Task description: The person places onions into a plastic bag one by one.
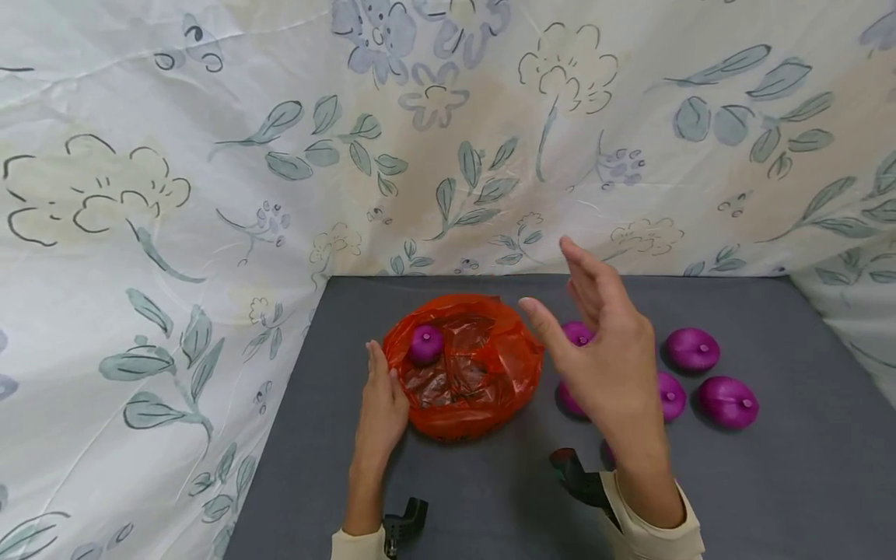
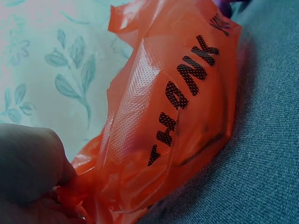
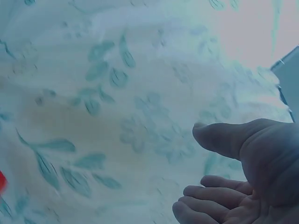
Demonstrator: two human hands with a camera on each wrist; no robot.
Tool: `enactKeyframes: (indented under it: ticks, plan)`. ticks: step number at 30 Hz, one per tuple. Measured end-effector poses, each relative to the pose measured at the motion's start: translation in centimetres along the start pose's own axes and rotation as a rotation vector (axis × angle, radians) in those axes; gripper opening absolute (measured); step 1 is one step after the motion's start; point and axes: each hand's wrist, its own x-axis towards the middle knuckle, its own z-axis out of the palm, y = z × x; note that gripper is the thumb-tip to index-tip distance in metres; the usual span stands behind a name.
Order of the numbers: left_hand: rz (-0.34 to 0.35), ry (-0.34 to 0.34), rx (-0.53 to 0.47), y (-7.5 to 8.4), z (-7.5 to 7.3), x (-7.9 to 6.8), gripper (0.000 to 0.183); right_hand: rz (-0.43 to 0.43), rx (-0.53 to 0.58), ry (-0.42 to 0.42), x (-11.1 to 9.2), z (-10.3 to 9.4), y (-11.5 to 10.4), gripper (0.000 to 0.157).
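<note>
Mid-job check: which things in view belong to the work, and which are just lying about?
Part of the job:
bag, gripped by the left hand
onion inside it
right hand, holding nothing
loose onions, likely, since they match

Just there:
table
floral cloth
wrist cameras, worn

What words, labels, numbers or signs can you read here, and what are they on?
"THANK": black, on the red bag, in the left wrist view.
Black marks after it: too creased to read.
No other text can be read in any view.
</note>
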Motion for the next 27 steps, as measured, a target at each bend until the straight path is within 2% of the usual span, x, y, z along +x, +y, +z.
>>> enactKeyframes:
  ticks: [6, 13, 18, 24, 27]
  plan:
    - [-0.004, -0.001, 0.000, 0.0, 0.1, -0.1, 0.067, 0.055, -0.036, 0.151, 0.2, -3.4, 0.3, 0.076]
    - [0.001, -0.011, -0.004, 0.1, 0.0, -0.1, 0.066, 0.135, -0.052, 0.330, -0.3, -7.3, 1.5, 0.069]
    - [-0.003, -0.012, 0.006, -0.1, 0.0, 0.0, 0.066, 0.231, -0.119, 0.439, -0.9, -9.7, 3.1, 0.065]
    - [-0.038, -0.025, 0.003, -0.4, -0.3, 0.1, 0.066, 0.333, -0.123, 0.536, -1.7, -12.4, 5.8, 0.063]
    - [-0.036, -0.018, 0.002, -0.3, -0.4, 0.0, 0.066, 0.325, -0.146, 0.561, -2.2, -13.4, 7.6, 0.066]
